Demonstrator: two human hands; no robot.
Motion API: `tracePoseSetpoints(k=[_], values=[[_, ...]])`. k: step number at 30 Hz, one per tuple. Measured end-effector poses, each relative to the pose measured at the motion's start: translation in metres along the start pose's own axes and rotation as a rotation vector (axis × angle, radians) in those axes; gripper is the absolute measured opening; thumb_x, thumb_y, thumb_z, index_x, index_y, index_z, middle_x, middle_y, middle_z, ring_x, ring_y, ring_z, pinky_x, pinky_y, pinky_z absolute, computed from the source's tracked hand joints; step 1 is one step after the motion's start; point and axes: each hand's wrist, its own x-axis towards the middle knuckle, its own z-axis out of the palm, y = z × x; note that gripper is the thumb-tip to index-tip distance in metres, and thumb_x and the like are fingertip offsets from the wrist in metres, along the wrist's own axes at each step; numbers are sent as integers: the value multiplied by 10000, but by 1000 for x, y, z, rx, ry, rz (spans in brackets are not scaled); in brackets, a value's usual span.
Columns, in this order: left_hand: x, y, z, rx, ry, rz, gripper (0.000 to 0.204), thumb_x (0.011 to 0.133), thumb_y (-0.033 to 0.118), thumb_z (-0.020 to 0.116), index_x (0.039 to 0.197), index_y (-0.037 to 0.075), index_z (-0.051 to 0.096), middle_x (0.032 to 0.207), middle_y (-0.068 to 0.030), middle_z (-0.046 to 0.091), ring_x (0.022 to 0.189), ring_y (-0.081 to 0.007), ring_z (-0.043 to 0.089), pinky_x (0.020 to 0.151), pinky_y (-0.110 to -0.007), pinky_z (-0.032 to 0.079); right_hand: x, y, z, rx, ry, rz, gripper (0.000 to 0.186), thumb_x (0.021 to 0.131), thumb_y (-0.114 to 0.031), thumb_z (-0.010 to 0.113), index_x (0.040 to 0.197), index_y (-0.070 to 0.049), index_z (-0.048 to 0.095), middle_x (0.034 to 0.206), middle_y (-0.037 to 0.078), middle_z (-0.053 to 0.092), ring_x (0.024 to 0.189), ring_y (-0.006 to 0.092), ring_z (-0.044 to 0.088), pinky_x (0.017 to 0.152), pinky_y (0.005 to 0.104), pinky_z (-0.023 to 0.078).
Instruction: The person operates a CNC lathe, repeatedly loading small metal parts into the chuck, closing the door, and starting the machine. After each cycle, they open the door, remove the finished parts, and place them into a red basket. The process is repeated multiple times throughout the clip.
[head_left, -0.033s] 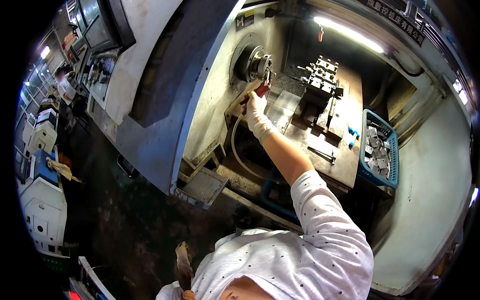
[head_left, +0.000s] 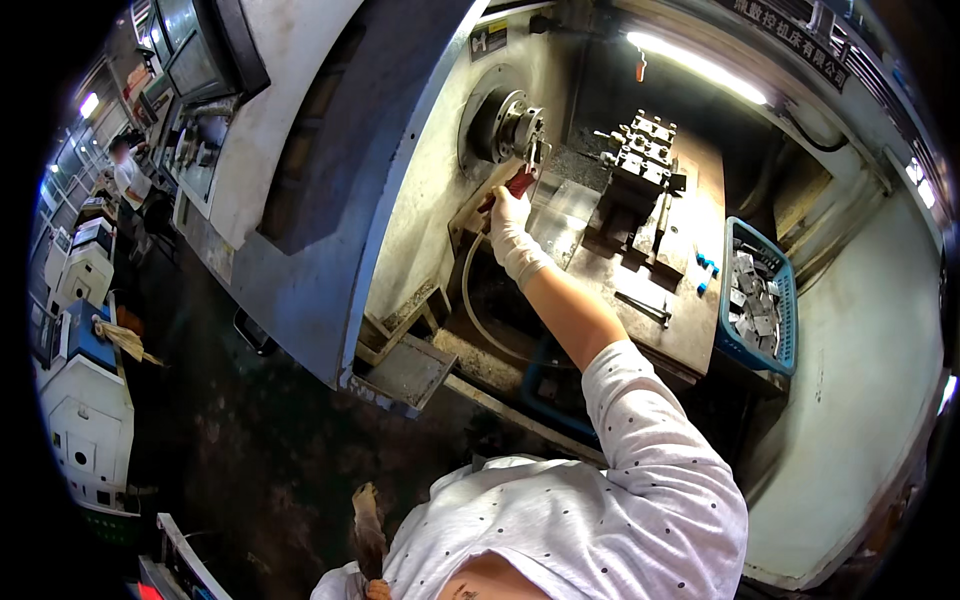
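Note:
My right hand (head_left: pixel 511 216), in a pale glove, is closed round a red-handled air blow gun (head_left: pixel 521 182). A pale hose (head_left: pixel 468 285) curves from below up towards this hand. The gun's metal front end is close to the round chuck (head_left: pixel 503 127) on the lathe's inner wall; whether they touch I cannot tell. Right of the hand stands the tool holder block (head_left: pixel 645 150) with several clamped tools on its slide. My left hand is not in view.
A blue basket (head_left: pixel 730 330) of metal parts stands at the right. On the machine's flat plate (head_left: pixel 690 320) lie a metal rod-like tool (head_left: pixel 645 308) and blue-handled pieces (head_left: pixel 706 272). The blue machine door (head_left: pixel 340 220) rises at the left. A person (head_left: pixel 130 180) is far left.
My right hand and the air blow gun have shifted very slightly down and to the left. Nothing else has visibly moved.

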Motion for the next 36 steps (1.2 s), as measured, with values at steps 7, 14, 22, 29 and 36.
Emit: tracePoseSetpoints(k=[7,14,22,29,36], values=[[2,-9,7,-8,-2,-49,233,740,131,452,918,-13,493,906,-106,511,820,-177,491,712,-250,380,9,26,0,-198,107,-178,97,597,-26,458,689,-21,428,563,53,455,438,157,455,395,261,388],[-2,-20,13,-13,12,-102,233,742,128,444,916,-20,490,898,-109,512,809,-179,494,703,-252,385,18,7,9,-37,98,-126,104,608,-44,479,692,-30,420,560,62,464,417,158,451,329,264,363],[-7,-27,12,-7,23,-120,234,745,126,435,914,-28,487,888,-113,512,797,-182,497,694,-254,390,3,-26,6,68,51,114,125,615,-85,486,711,-32,425,544,64,484,378,152,447,322,251,361],[0,-26,20,27,-26,-87,234,747,123,428,911,-34,484,880,-116,512,786,-185,500,685,-256,395,-7,-25,-12,59,-35,148,98,633,-111,481,662,-17,486,565,71,509,386,167,463,324,256,368],[13,16,54,88,-178,106,236,750,121,420,909,-41,482,871,-119,513,775,-187,503,677,-259,400,-15,-19,-16,92,-44,249,107,627,-108,467,638,-2,478,551,78,505,391,170,465,350,248,373]])
